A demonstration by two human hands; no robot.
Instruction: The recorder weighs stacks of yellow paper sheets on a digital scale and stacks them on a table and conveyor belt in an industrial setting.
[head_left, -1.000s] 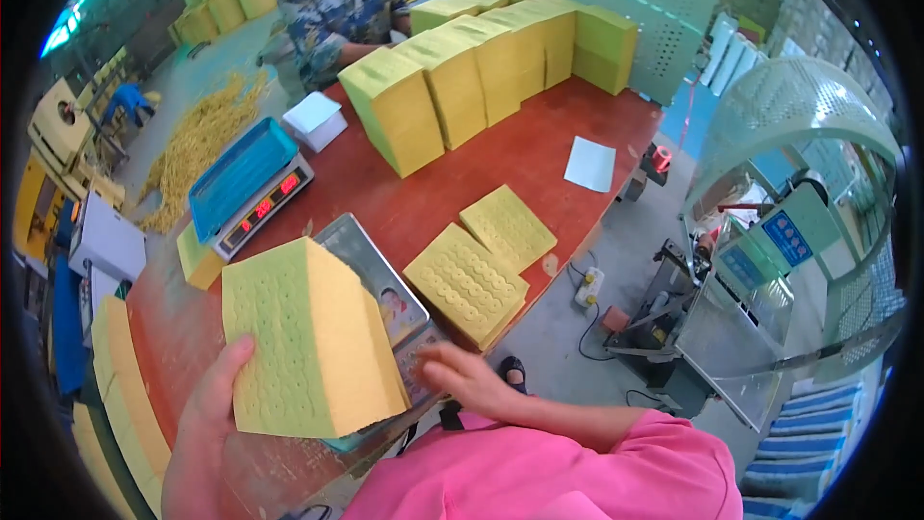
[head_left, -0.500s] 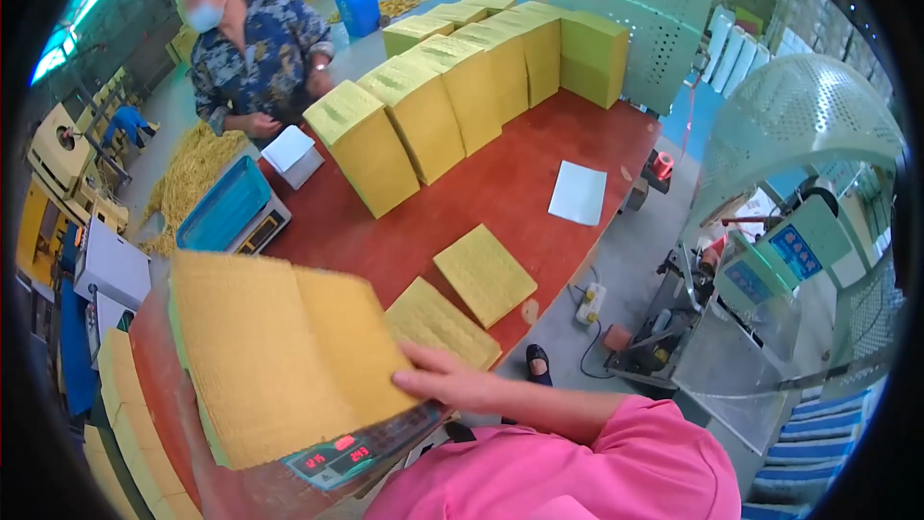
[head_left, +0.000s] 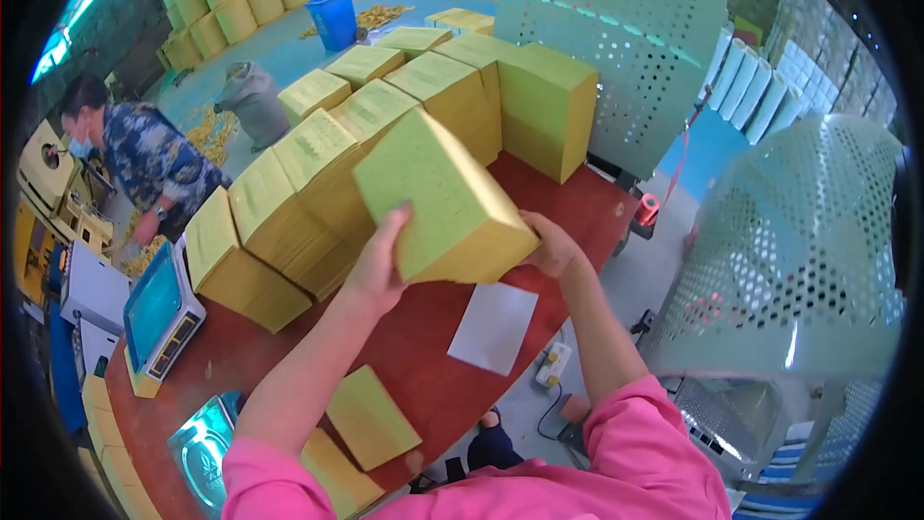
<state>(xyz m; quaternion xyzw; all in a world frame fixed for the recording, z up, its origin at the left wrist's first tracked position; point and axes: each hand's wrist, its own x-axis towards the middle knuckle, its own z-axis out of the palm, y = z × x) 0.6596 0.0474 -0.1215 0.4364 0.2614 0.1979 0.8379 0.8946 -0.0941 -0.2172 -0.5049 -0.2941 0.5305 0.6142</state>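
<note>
- While I hold the thick yellow stack of paper (head_left: 448, 200) up over the red table (head_left: 423, 347), my left hand (head_left: 377, 265) presses flat against its near left side, fingers spread up along the edge.
- My right hand (head_left: 551, 246) clamps the stack's lower right corner, fingers curled under it.
- The stack is tilted, clear of the table, just in front of the row of like stacks (head_left: 318, 173) that runs across the tabletop.
- Below it a white sheet (head_left: 493, 327) lies near the table's edge.
- Two thinner yellow pads (head_left: 371, 416) lie close to me.
- A blue-topped scale (head_left: 159, 313) sits at the table's left end.
- Beyond it a person in a patterned blue shirt (head_left: 154, 169) bends over.
- Perforated green drums (head_left: 616, 39) stand to the right.
</note>
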